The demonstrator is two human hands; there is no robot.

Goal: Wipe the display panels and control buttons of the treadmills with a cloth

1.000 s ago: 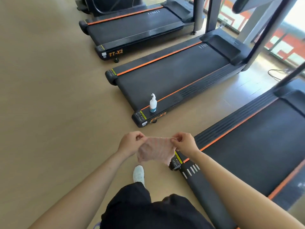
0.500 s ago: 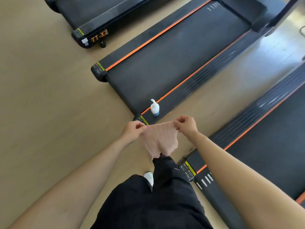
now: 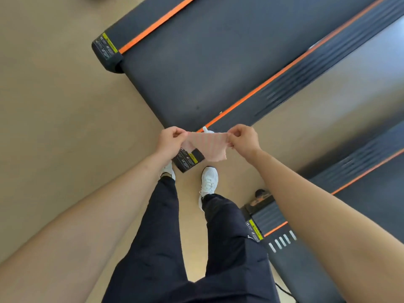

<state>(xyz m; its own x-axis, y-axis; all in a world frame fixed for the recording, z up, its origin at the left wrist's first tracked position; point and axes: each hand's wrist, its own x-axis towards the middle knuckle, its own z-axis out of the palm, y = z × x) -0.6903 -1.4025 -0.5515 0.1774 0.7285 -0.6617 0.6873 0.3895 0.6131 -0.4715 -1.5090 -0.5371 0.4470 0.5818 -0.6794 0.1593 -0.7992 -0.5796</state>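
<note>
Prep step: left hand (image 3: 169, 139) and right hand (image 3: 242, 137) each pinch a top corner of the pink cloth (image 3: 208, 147), stretched between them above the treadmill (image 3: 196, 62) deck's rear corner. No wiping begun, by my reading; console out of view. Next likely needs the white bottle (image 3: 205, 129) just behind the cloth.

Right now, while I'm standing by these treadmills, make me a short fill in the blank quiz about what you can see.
1. The left hand and the right hand each pinch the top edge of the pink ____.
2. The stripes along the deck of the treadmill are ____ in colour.
3. The person's shoes are ____.
Missing words: cloth; orange; white.
</note>
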